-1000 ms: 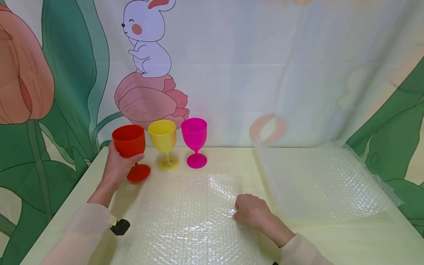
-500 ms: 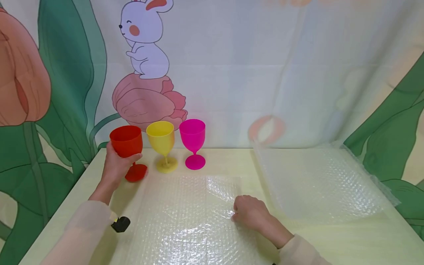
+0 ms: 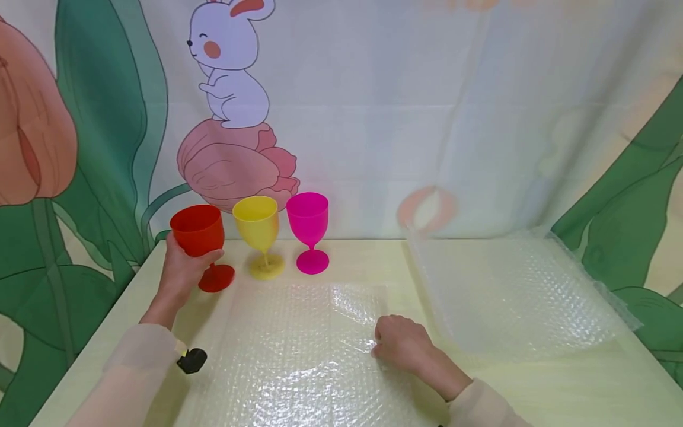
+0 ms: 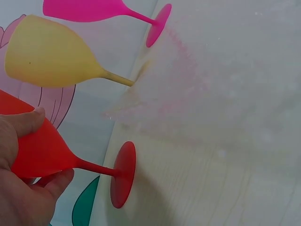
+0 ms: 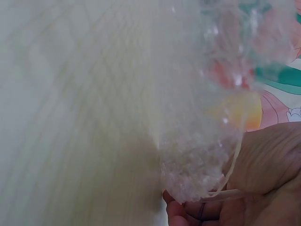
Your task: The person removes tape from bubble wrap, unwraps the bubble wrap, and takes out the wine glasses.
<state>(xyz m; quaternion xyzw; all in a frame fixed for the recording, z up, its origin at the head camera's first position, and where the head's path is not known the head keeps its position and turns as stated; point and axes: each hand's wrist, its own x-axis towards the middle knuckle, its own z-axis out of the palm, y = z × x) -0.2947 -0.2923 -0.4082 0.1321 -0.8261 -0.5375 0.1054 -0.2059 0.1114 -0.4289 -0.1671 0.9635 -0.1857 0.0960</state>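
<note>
My left hand (image 3: 180,270) grips the bowl of a red plastic goblet (image 3: 196,230) at the table's far left, thumb on the near side. In the left wrist view the goblet's round foot (image 4: 123,175) sits close to the tabletop; whether it touches I cannot tell. Just right of it stand a yellow goblet (image 3: 258,224) and a magenta goblet (image 3: 308,217), both upright. A sheet of clear bubble wrap (image 3: 299,344) lies before them. My right hand (image 3: 404,343) has curled fingers and pinches its right edge, which looks raised in the right wrist view (image 5: 197,155).
Another piece of bubble wrap (image 3: 507,296) lies at the right of the pale table (image 3: 539,394), reaching its right edge. A printed curtain (image 3: 373,118) with a rabbit and tulips hangs right behind the table's back edge.
The head view has shifted slightly, so everything sits a little further left. The red goblet has edged slightly away from the yellow one. My right hand keeps its place on the bubble wrap.
</note>
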